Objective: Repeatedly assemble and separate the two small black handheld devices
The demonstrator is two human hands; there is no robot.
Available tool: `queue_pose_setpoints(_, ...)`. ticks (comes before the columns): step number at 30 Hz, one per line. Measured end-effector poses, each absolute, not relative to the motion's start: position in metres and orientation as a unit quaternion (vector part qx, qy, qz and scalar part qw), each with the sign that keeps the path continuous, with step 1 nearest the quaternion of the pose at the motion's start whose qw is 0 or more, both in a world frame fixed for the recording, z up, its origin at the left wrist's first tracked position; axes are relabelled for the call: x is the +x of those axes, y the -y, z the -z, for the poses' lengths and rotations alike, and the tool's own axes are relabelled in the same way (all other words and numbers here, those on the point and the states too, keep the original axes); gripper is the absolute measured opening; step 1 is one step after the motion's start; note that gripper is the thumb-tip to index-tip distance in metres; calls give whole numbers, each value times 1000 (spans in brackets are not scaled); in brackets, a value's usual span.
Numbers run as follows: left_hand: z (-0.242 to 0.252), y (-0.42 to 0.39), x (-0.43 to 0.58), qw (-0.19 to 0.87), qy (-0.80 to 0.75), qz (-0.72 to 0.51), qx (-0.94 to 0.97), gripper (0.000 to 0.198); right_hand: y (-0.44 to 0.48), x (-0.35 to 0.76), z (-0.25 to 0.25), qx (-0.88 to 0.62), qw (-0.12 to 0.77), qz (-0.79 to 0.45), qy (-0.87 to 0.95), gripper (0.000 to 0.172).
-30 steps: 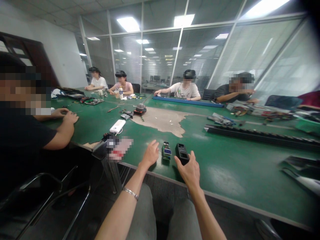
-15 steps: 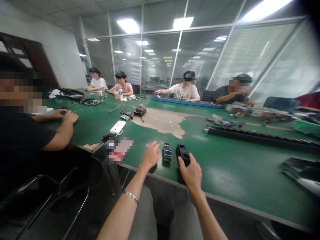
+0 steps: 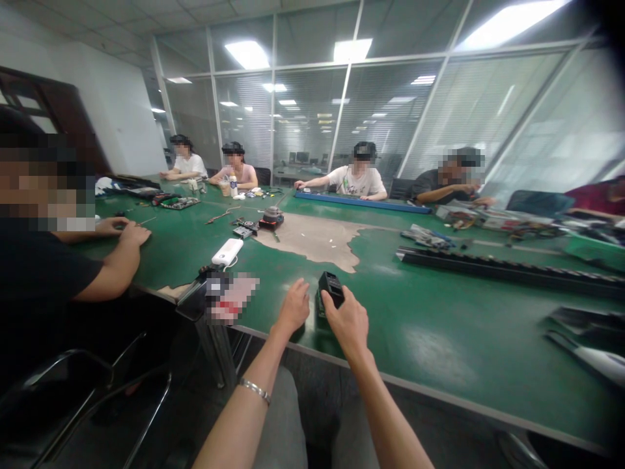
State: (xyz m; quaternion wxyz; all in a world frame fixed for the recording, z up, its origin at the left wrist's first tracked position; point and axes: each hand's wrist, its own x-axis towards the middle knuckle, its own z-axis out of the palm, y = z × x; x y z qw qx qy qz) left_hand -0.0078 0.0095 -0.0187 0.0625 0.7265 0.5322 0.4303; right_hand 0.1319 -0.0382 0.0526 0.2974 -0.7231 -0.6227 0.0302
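Observation:
My right hand (image 3: pixel 347 322) is closed around a small black box-shaped device (image 3: pixel 332 287), holding it upright just above the green table (image 3: pixel 439 339). It hangs over a small green circuit module (image 3: pixel 318 307), which is mostly hidden behind it. My left hand (image 3: pixel 293 307) rests on the table just left of that module, fingers loosely curled and touching the surface, holding nothing. A bracelet shows on my left wrist.
A white power bank (image 3: pixel 227 251) and a blurred card (image 3: pixel 229 298) lie to the left. A long black strip (image 3: pixel 508 270) crosses the right side. A bare worn patch (image 3: pixel 317 238) marks the table's middle. Several people sit around the table; one person's arms (image 3: pixel 112 254) rest nearby at left.
My right hand has closed on the black device, lifted it and carried it left over the green module. My left hand has stayed in place.

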Motion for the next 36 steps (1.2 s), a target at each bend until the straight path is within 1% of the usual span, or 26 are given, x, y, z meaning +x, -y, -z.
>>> queue_pose_setpoints(4, 20, -12, -8, 66, -531, -428, 728, 37, 44, 125, -53, -729, 255, 1, 636, 63)
queue_pose_setpoints(9, 20, -13, -9, 63, -527, -433, 728, 37, 52, 120, -46, -730, 225, 31, 645, 63)
queue_pose_setpoints(11, 19, -12, -8, 63, -530, -429, 728, 37, 54, 120, -40, -728, 226, 31, 647, 62)
queue_pose_setpoints(14, 16, -11, -8, 69, -535, -418, 731, 37, 54, 121, -31, -714, 255, 29, 651, 60)
queue_pose_setpoints(16, 14, -11, -8, 73, -536, -411, 733, 36, 51, 122, -27, -702, 279, 28, 655, 63)
queue_pose_setpoints(18, 12, -10, -8, 75, -538, -408, 734, 35, 47, 123, -25, -699, 295, 28, 651, 72)
queue_pose_setpoints(20, 12, -10, -8, 76, -540, -409, 732, 35, 45, 122, -23, -707, 298, 25, 641, 79)
queue_pose_setpoints(21, 11, -10, -8, 76, -540, -409, 731, 36, 45, 122, -23, -712, 293, 20, 638, 79)
queue_pose_setpoints(23, 11, -10, -8, 76, -540, -411, 730, 36, 45, 120, -22, -719, 281, 10, 636, 74)
queue_pose_setpoints(27, 11, -9, -8, 73, -538, -411, 733, 36, 48, 120, -21, -713, 279, 8, 644, 50)
queue_pose_setpoints(29, 11, -9, -8, 73, -537, -412, 732, 36, 49, 121, -21, -707, 287, 9, 646, 43)
queue_pose_setpoints(32, 12, -9, -8, 74, -537, -413, 732, 36, 48, 122, -23, -703, 301, -1, 645, 42)
queue_pose_setpoints(36, 16, -12, -8, 69, -534, -416, 733, 37, 43, 123, -31, -694, 336, -28, 637, 47)
